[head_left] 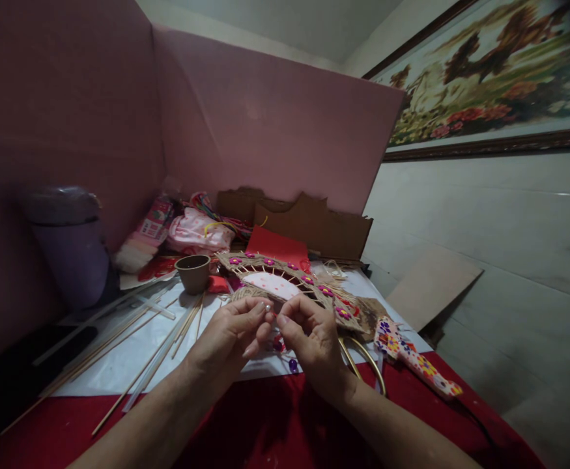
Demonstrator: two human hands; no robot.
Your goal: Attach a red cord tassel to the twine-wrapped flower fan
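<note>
My left hand [233,335] and my right hand [309,339] meet at their fingertips over the table, both pinched shut on something too small to make out. Just behind them lies an arched burlap craft piece [289,273] set with purple flowers and thin sticks, with a white dotted panel [270,285] inside the arc. A few small beads [292,365] lie under my hands on the white sheet [133,352].
A brown cup [193,272] stands at the left of the craft. Long bamboo sticks [118,358] fan out across the sheet. A flower-patterned glue gun [414,357] lies at the right on the red cloth [275,430]. Cardboard [309,225], pink packets and a purple bin [72,251] stand behind.
</note>
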